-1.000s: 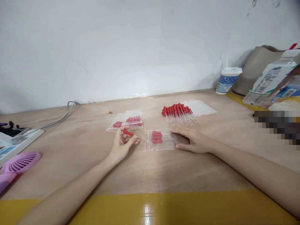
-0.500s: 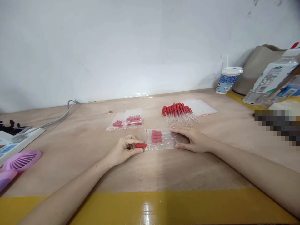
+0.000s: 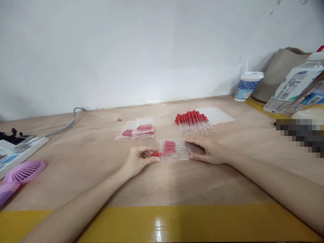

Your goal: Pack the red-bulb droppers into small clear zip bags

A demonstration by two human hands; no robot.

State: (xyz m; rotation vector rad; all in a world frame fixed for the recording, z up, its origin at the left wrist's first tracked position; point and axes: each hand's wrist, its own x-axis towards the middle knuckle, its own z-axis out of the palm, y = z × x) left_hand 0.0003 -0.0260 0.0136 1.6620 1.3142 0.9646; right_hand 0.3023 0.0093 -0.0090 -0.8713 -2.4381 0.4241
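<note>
A clear zip bag (image 3: 181, 156) lies flat on the table with its red-lined mouth to the left. Inside are several droppers (image 3: 169, 146) with red rubber bulbs and thin clear tubes. My left hand (image 3: 141, 159) pinches one more dropper (image 3: 158, 154) by its red bulb; its tube reaches through the mouth into the bag. My right hand (image 3: 209, 150) steadies the bag's right end, thumb at the lower corner and fingers at the upper one. Beyond it, a pile of loose droppers (image 3: 192, 118) lies beside flat empty bags (image 3: 217, 115).
Filled zip bags (image 3: 144, 128) lie at the back left. On the left are a power strip (image 3: 27, 152), a grey cable (image 3: 68, 128) and a pink fan (image 3: 25, 172). A paper cup (image 3: 248, 86), a plastic bottle (image 3: 291, 87) and a grey-brown bin (image 3: 275, 74) stand at right.
My left hand has moved right and slid the dropper further into the bag, its red bulb now crossing the mouth. My right hand stays at the bag's end.
</note>
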